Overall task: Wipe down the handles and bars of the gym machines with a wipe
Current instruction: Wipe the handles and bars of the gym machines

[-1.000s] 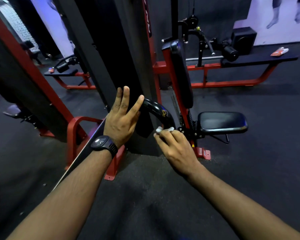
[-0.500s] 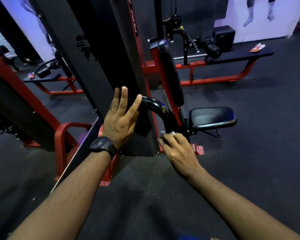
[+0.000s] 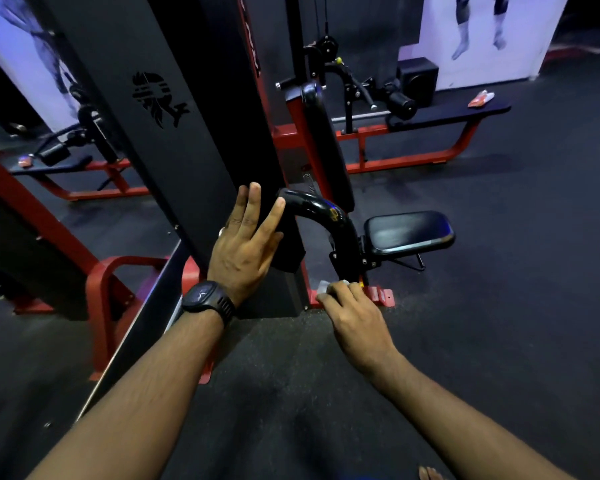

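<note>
Watch the foot of the curved black bar. Bolts and a bracket crowd it there, and I judge the small white wipe could snag on them or drag out from under your fingertips if you pull hard. So little of it is bunched in your right grip that bare skin may end up rubbing the bar instead.

Your left grip is spread flat, fingers straight, on the black upright panel, with the forefinger touching the bar's upper end. It holds nothing, so it would not steady the bar if it swung.

The right grip's fingers curl down, pinching the wipe against the bar's base, low in the centre of the frame, just left of the seat pad. Only a white corner shows at the upper left of your fingertips; the rest lies hidden beneath them.
</note>
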Motion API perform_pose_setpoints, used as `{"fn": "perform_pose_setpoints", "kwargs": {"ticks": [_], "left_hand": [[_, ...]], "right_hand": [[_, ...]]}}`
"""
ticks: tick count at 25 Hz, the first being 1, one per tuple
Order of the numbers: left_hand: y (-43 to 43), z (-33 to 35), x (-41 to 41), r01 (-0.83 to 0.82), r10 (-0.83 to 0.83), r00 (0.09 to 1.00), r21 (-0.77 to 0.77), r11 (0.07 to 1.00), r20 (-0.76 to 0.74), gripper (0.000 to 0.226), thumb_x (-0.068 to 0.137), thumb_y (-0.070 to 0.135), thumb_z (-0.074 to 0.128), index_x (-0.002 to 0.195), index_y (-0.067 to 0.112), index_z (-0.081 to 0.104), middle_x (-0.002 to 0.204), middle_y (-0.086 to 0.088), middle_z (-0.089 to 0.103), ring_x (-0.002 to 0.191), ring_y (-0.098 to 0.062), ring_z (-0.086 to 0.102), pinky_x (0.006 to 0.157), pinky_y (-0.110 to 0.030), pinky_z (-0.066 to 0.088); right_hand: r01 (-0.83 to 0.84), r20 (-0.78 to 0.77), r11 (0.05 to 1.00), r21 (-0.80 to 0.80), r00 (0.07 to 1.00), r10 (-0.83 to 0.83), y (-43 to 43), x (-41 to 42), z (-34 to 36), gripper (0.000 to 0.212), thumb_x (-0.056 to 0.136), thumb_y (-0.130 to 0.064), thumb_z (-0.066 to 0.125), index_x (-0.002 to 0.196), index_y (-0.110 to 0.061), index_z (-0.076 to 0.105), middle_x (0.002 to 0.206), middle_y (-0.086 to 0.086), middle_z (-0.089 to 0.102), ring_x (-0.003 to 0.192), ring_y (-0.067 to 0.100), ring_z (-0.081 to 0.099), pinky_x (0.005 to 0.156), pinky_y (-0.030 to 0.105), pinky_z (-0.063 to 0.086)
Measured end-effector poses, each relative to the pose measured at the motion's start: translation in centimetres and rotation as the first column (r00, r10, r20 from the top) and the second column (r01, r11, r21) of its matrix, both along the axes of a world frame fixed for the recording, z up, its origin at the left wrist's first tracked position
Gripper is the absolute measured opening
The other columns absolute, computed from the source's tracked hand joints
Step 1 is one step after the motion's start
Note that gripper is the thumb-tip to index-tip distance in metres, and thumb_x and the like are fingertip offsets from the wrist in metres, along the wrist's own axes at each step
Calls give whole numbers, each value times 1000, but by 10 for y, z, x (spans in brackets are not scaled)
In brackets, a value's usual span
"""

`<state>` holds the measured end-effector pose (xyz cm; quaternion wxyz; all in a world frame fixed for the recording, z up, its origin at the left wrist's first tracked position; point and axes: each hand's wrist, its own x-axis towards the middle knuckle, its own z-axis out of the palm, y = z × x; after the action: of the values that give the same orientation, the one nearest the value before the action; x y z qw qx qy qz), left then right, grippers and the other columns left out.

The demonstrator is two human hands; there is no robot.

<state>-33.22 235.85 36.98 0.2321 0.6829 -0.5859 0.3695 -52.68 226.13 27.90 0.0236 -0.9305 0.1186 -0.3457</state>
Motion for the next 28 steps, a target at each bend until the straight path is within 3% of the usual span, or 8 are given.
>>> {"fn": "perform_pose_setpoints", "kwargs": {"ticks": [4, 7, 13, 17, 20, 23, 28], "left_hand": [[22, -12, 5, 10, -8, 998, 19, 1000, -60, 56, 98, 25, 53, 148, 16, 30, 163, 3, -1, 150, -16, 8, 110, -43, 38], [41, -17, 12, -60, 62, 993, 28, 998, -103, 59, 97, 26, 51, 149, 13, 26, 160, -4, 13, 149, -18, 12, 118, -35, 27], [88, -17, 21, -247, 260, 960, 127, 961, -102, 57, 97, 30, 51, 148, 12, 33, 155, -13, 32, 145, -25, 27, 115, -40, 33], [112, -17, 21, -308, 322, 940, 128, 943, -114, 50, 98, 31, 49, 142, 8, 45, 151, -13, 39, 143, -23, 31, 116, -32, 27], [122, -23, 30, -289, 304, 949, 164, 943, -79, 46, 99, 31, 47, 139, 8, 50, 148, -14, 44, 138, -26, 38, 115, -30, 27], [121, -31, 55, -232, 254, 961, 187, 955, -106, 45, 99, 31, 48, 139, 12, 51, 148, -11, 45, 138, -25, 40, 109, -42, 41], [106, -40, 101, -13, 30, 995, 165, 986, -98, 43, 97, 28, 53, 138, 18, 46, 145, -8, 49, 132, -25, 48, 99, -47, 48]], "right_hand": [[0, 65, 989, 146, 998, -10, 26, 8, 22, 49, 72, 4, 74, 118, -9, 62, 106, 6, 57, 87, 18, 49, 62, 25, 48], [-54, 124, 983, 176, 992, 32, 38, 26, 36, 51, 79, 1, 73, 127, -7, 57, 108, 7, 55, 89, 20, 54, 62, 26, 52], [-200, 169, 953, 229, 972, 163, 68, 63, 49, 41, 87, -6, 65, 127, -10, 57, 108, 3, 49, 88, 18, 51, 60, 27, 50], [-208, 164, 947, 243, 972, 171, 94, 66, 46, 45, 80, -4, 57, 125, -7, 58, 111, 3, 46, 92, 20, 51, 58, 25, 51], [-134, 131, 953, 271, 986, 102, 105, 68, 44, 57, 71, 4, 68, 127, -7, 58, 114, 6, 47, 98, 21, 49, 60, 26, 54], [-85, 114, 948, 308, 992, 52, 110, 80, 43, 61, 71, 5, 74, 128, -8, 57, 115, 6, 48, 99, 20, 47, 61, 26, 54], [36, 111, 959, 283, 991, -70, 121, 108, 32, 54, 78, -5, 75, 129, -10, 58, 117, 5, 52, 99, 15, 46, 65, 19, 50]]}}
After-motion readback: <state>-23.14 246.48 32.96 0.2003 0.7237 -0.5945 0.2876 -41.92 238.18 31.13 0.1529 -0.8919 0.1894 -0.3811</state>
